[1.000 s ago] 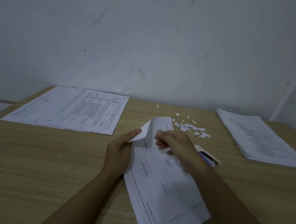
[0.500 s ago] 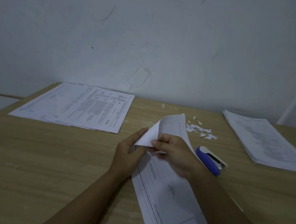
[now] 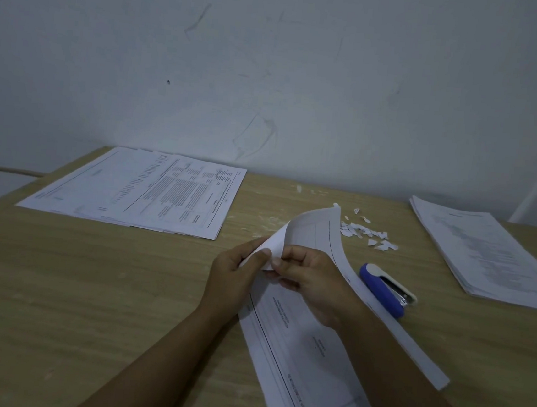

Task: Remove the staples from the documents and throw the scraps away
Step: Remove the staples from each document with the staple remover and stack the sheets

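A person's left hand [image 3: 237,275] and right hand [image 3: 312,283] meet over a white printed paper document [image 3: 304,364] lying slantwise on a light wood-grain table [image 3: 88,284]. Both hands have a narrow grip on the document's lifted far corner, each pinching it between thumb and fingers, thumb tips almost touching. The far end of the sheets curls up off the table, while the near end lies flat under the right forearm.

Just beyond the raised edge, a small scatter of torn white paper scraps [image 3: 366,234] lies on the table. A blue-and-white handheld stapler [image 3: 383,290] rests beside the document's right edge, between the scraps and the right wrist. A neat stack of white printed sheets [image 3: 485,253] sits at the table's right side, well apart from the hands. Several overlapping white printed pages [image 3: 143,191] are spread flat at the far left. A scuffed pale wall [image 3: 273,72] rises behind the table.
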